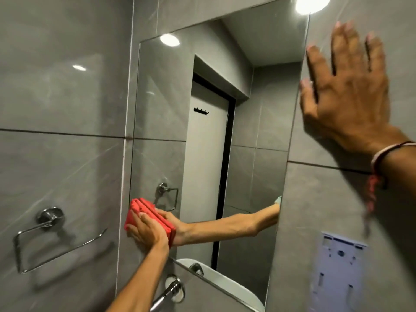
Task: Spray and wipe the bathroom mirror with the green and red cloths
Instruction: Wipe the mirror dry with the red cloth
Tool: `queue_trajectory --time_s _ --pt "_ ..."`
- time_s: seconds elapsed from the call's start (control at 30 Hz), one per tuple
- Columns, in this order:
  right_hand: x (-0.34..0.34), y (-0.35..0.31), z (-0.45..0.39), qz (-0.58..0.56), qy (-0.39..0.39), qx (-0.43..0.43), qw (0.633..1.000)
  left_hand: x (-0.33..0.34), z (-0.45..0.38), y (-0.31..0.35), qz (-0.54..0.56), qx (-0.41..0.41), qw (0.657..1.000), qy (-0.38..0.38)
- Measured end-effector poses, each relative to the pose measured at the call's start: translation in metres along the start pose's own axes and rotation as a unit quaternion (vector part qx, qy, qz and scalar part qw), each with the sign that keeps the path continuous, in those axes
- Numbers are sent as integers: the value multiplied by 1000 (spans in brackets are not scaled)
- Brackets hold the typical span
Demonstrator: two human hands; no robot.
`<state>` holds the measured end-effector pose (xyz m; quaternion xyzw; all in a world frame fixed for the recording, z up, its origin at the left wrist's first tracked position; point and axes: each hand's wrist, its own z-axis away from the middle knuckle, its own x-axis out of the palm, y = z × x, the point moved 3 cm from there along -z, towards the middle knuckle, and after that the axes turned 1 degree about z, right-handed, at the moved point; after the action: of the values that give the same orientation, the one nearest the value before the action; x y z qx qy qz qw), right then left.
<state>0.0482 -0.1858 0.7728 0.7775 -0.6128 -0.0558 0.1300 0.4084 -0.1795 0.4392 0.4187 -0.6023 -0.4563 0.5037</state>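
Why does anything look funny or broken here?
Nothing looks broken or spilled. The left hand presses the red cloth on the mirror's lower left corner; the right hand rests flat on the wall, blurred.

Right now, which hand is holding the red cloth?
The left hand, low at the mirror's bottom-left corner, presses the red cloth to it. The right hand is empty, spread on the wall.

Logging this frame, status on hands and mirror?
Left hand flat on red cloth, pressed at mirror lower-left corner. Right hand open, empty, by the right edge. Green cloth not seen. Nothing blocking.
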Motion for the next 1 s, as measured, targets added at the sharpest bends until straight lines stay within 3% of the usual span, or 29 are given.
queue_trajectory --time_s 0.07,0.17,0.27,0.33,0.4,0.5,0.53,0.57,0.6,0.67,0.73,0.8,0.9,1.0 --pt "-5 -4 2 -9 -24 -5 1000 12 14 37 14 35 999 -3" --pt "-17 1 -1 -3 -53 -27 998 42 44 142 56 113 991 -36" --pt "-24 20 -8 19 -71 -65 995 78 98 263 55 286 954 -70" --pt "-30 36 -7 25 -69 -48 996 97 149 323 37 431 896 -104" --pt "-35 49 -4 24 -59 -18 998 107 188 350 16 569 811 -132" --pt "-36 58 1 13 -49 3 999 102 196 316 -6 735 660 -152" --pt "-36 57 4 12 -49 5 999 95 187 289 -6 764 627 -154" --pt "-34 54 7 12 -49 3 999 88 175 260 -6 770 619 -157" --pt "-30 49 13 7 -48 2 999 79 159 227 -10 753 638 -159" --pt "-25 36 23 -2 -48 -6 999 62 121 160 -32 662 734 -149" --pt "-21 23 36 -7 -57 -11 998 40 91 92 -39 507 852 -126" --pt "-19 15 47 -8 -64 -15 998 24 81 30 -18 319 944 -86" --pt "-19 9 55 -12 -73 -23 997 13 108 -24 -4 116 993 -30" --pt "-20 8 59 -17 -80 -24 996 11 173 -34 -13 65 997 -41"
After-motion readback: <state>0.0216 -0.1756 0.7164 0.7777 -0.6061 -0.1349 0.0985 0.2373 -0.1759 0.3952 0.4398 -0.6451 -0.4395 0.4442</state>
